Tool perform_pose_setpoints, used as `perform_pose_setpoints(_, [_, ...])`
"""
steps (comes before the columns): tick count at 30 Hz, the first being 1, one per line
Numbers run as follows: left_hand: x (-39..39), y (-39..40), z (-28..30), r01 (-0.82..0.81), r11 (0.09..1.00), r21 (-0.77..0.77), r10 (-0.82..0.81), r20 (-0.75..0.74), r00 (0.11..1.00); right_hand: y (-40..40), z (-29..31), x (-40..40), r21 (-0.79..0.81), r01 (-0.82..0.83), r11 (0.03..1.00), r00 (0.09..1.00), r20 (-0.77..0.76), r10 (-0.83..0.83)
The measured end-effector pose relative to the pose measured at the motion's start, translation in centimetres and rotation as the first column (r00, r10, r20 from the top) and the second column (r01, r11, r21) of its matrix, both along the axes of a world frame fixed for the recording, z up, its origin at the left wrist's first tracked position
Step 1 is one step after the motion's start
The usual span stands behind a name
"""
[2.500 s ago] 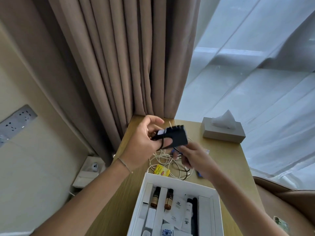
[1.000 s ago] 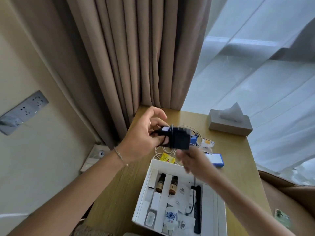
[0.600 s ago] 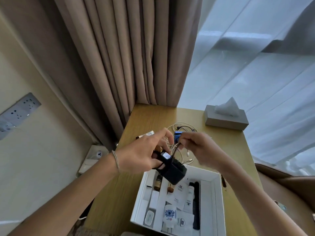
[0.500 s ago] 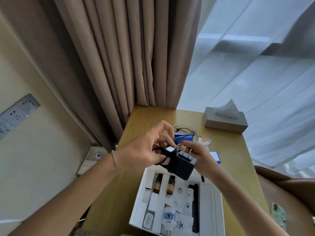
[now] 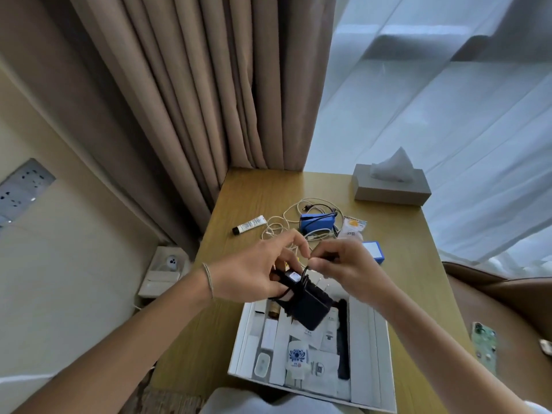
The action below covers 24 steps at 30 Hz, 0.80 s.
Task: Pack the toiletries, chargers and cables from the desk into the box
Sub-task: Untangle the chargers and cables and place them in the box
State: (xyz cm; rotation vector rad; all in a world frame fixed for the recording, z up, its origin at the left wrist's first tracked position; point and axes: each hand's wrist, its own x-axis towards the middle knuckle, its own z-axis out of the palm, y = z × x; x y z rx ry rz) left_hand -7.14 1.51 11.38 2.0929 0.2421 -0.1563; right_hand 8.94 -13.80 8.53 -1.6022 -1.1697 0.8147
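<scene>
Charger [image 5: 309,309] hangs over the box [image 5: 373,348] at its 12 o'clock end, gripped by the left hand [image 5: 254,273]; the right hand [image 5: 343,264] pinches its black cord [image 5: 303,271] just above. Best to wind the cord snug round the body, tuck the end, then lower it into a free slot. At 12 o'clock on the counter [image 5: 403,234] lie cables [image 5: 286,216], a tube [image 5: 249,225] and a tissue box [image 5: 391,186]; curtains [image 5: 194,85] hang behind.

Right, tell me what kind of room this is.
Probably a hotel room or bedroom: a small wooden desk against floor-length curtains, a tissue box on it, and a wall socket panel.
</scene>
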Motion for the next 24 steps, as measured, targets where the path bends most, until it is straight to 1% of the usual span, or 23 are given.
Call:
perform_pose_setpoints(1, [0.0, -0.1, -0.3, -0.006, 0.995, -0.097, 0.008, 0.019, 1.0, -0.3, -1.1, -0.4, 0.02, 0.057, 0.998, 0.974, -0.223, -0.052])
perform_pose_setpoints(2, [-0.1, -0.3, -0.8, -0.015, 0.982, -0.189, 0.022, 0.039, 0.999, -0.6, -2.3, -1.0, 0.021, 0.113, 0.993, 0.924, -0.369, -0.097])
perform_pose_setpoints(3, [-0.2, -0.6, -1.5, -0.031, 0.961, -0.274, 0.048, 0.057, 0.997, -1.0, -3.4, -1.5, 0.015, 0.155, 0.988, 0.889, -0.439, -0.133])
perform_pose_setpoints(5, [-0.4, -1.3, -3.1, -0.097, 0.901, -0.423, 0.143, 0.078, 0.987, -1.8, -5.2, -2.4, 0.017, 0.21, 0.977, 0.855, -0.488, -0.176])
perform_pose_setpoints(8, [-0.8, -2.7, -5.4, -0.273, 0.756, -0.595, 0.38, 0.06, 0.923, -2.7, -6.4, -3.4, 0.029, 0.275, 0.961, 0.811, -0.543, -0.216])
perform_pose_setpoints(9, [-0.8, -3.2, -6.1, -0.325, 0.708, -0.627, 0.449, 0.044, 0.892, -2.8, -6.7, -3.6, 0.024, 0.29, 0.957, 0.786, -0.577, -0.224])
perform_pose_setpoints(11, [-0.5, -4.2, -7.1, -0.409, 0.636, -0.654, 0.556, 0.021, 0.831, -3.1, -7.2, -3.8, 0.002, 0.309, 0.951, 0.696, -0.682, -0.225])
perform_pose_setpoints(12, [-0.3, -4.5, -7.5, -0.442, 0.615, -0.653, 0.598, 0.021, 0.801, -3.2, -7.5, -3.8, -0.012, 0.305, 0.952, 0.647, -0.731, -0.217])
perform_pose_setpoints(13, [0.0, -4.8, -7.8, -0.475, 0.602, -0.642, 0.637, 0.027, 0.77, -3.3, -7.8, -3.7, -0.024, 0.288, 0.957, 0.617, -0.76, -0.205])
perform_pose_setpoints(14, [0.3, -5.0, -8.1, -0.509, 0.594, -0.624, 0.672, 0.036, 0.74, -3.4, -8.0, -3.5, -0.032, 0.259, 0.965, 0.61, -0.769, -0.189])
perform_pose_setpoints(16, [0.6, -5.3, -8.7, -0.557, 0.604, -0.571, 0.708, 0.062, 0.704, -3.4, -8.2, -3.3, -0.056, 0.22, 0.974, 0.639, -0.746, -0.187])
perform_pose_setpoints(18, [0.7, -5.6, -9.3, -0.571, 0.655, -0.495, 0.695, 0.097, 0.713, -3.1, -8.3, -3.2, -0.108, 0.255, 0.961, 0.682, -0.685, -0.258])
perform_pose_setpoints(21, [0.4, -5.5, -10.4, -0.543, 0.759, -0.36, 0.613, 0.111, 0.782, -2.8, -8.5, -2.8, -0.132, 0.308, 0.942, 0.768, -0.55, -0.328])
perform_pose_setpoints(24, [-0.5, -4.6, -11.4, -0.45, 0.85, -0.274, 0.481, 0.057, 0.875, -3.3, -8.9, -2.1, -0.173, 0.309, 0.935, 0.849, -0.393, -0.353])
